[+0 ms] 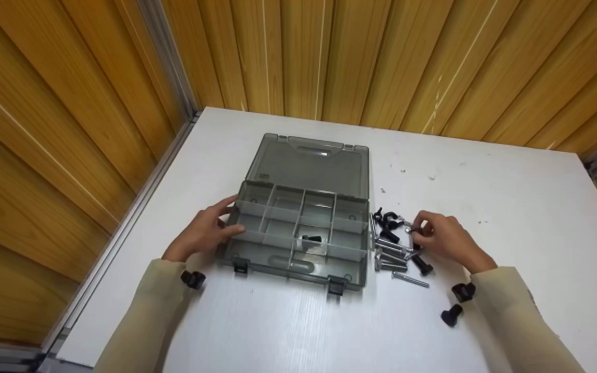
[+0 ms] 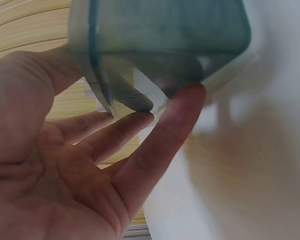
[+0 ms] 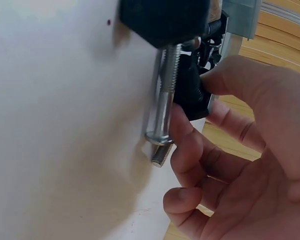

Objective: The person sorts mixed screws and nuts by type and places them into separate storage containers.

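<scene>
A grey translucent organizer box (image 1: 278, 273) lies with its lid (image 1: 319, 168) folded back. My left hand (image 1: 202, 230) holds its left side, thumb over the rim; in the left wrist view several fingers reach along the outer wall (image 2: 165, 30). One black piece (image 1: 311, 239) sits in a middle compartment. To the right of the box my right hand (image 1: 443, 238) is at a pile of hardware. Its thumb and index finger pinch a black hex bolt (image 3: 192, 92) in the right wrist view. Beside that lies a silver bolt (image 3: 165, 100).
Several silver bolts (image 1: 392, 259) and black wing-shaped pieces (image 1: 389, 217) lie along the box's right side. A single black bolt (image 1: 451, 316) lies near the right forearm. Wood-panelled walls (image 1: 381, 62) stand behind and left of the white table (image 1: 257, 331).
</scene>
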Demonstrator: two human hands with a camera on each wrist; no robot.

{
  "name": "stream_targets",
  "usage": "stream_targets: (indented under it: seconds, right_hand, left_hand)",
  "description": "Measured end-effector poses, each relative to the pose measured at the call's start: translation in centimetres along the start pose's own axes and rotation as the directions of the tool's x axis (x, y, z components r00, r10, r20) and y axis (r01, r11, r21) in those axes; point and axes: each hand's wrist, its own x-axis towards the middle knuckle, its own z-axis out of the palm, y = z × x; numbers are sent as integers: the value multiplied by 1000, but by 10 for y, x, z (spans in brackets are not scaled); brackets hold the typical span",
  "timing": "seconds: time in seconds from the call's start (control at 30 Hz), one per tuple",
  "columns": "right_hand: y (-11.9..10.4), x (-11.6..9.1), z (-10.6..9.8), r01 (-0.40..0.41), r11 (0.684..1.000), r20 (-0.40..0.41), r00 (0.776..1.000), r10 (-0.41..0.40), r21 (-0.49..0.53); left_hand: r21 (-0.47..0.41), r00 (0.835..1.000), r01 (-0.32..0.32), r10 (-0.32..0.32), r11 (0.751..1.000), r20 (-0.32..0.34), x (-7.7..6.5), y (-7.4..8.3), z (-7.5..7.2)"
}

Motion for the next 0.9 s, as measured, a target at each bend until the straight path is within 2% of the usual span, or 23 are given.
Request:
stream_targets:
  seconds: [0.23, 0.43, 0.73, 0.9]
  right_hand:
    - [-8, -6, -9, 64, 998, -22, 998, -64, -11]
    - [-26, -8, -19, 153, 988, -56, 986, -154, -19]
    - [-65, -7, -28, 306, 950, -123, 942, -313, -68]
    - [-83, -5, -26, 389, 917, -160, 903, -398, -84]
  left_hand:
    - [4, 1000, -9, 9, 1000, -6, 0, -1, 2]
    - [4, 1000, -5, 5, 1000, -10, 0, 0, 1]
    - [-18, 1000, 11, -11, 1000, 4, 0, 1, 0]
    - [-27, 1000, 14, -14, 1000, 8, 1, 1, 0]
